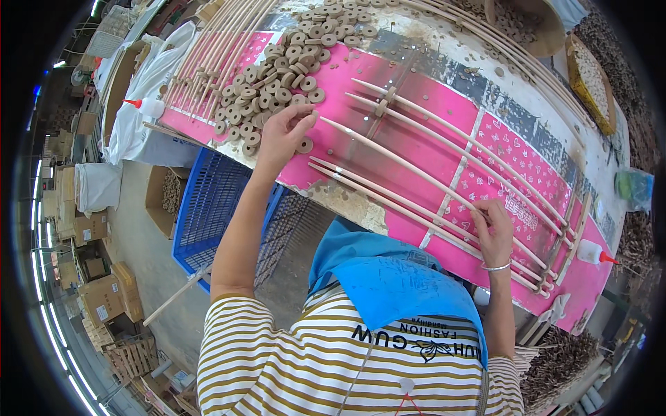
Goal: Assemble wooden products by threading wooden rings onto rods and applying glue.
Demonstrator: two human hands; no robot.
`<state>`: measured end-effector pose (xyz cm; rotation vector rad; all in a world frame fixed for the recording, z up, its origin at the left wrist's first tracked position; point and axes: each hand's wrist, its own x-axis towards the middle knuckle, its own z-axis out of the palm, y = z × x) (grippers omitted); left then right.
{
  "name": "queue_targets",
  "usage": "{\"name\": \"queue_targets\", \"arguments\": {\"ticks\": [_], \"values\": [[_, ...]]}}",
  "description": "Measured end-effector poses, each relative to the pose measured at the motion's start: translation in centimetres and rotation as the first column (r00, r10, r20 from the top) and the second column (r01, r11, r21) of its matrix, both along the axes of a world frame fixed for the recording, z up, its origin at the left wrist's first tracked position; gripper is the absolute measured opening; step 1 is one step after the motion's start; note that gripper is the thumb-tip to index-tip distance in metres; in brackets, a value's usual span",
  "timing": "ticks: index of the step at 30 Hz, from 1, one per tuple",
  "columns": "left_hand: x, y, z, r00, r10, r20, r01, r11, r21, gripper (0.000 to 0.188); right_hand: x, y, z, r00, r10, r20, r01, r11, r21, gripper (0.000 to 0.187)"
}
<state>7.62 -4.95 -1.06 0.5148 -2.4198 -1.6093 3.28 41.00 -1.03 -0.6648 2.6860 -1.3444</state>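
My right hand (494, 232) pinches a long pale wooden stick (395, 157) near its right part. The stick slants up and left, and its tapered tip reaches the fingertips of my left hand (286, 135). The left fingers are curled together beside a heap of brown wooden rings (277, 80); whether they pinch the tip or something small is too fine to see. Two sticks (458, 132) beyond share a ring (386, 101) near their left ends. Nearer me, more sticks (388, 201) lie side by side, their right ends at a wooden rack (555, 267).
A pink patterned sheet (510, 149) covers part of the worktable. Glue bottles with red tips stand left (149, 107) and right (593, 252). More sticks (222, 48) lie at far left. A blue crate (208, 208) sits below the table edge; a yellow basket (590, 83) is at far right.
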Motion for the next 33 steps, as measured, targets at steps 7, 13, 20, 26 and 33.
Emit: {"name": "queue_targets", "arguments": {"ticks": [7,13,20,26,33], "values": [[0.2,0.9,0.3,0.996,0.057,0.066,-0.083,0.852,0.517,0.031,-0.4,0.4,0.2,0.999,0.038,-0.008,-0.038,0.999,0.038,0.009],[-0.3,1.4,0.2,0.999,0.03,0.043,-0.048,0.869,0.493,0.032,-0.5,0.7,0.6,0.997,0.048,-0.057,-0.045,0.998,0.049,0.009],[-0.6,1.7,0.6,0.995,-0.011,0.096,-0.038,0.866,0.498,0.035,-0.6,0.6,1.1,0.996,0.048,-0.081,-0.042,0.996,0.075,0.011],[-1.2,4.6,0.6,0.999,0.014,0.033,-0.027,0.897,0.442,0.066,-1.2,-0.6,1.0,0.993,0.02,-0.113,-0.014,0.999,0.051,0.011],[-1.8,6.4,0.3,1.0,0.0,-0.025,0.009,0.929,0.371,0.084,-2.4,-1.2,1.2,0.978,-0.05,-0.201,0.078,0.988,0.132,0.01]]}}
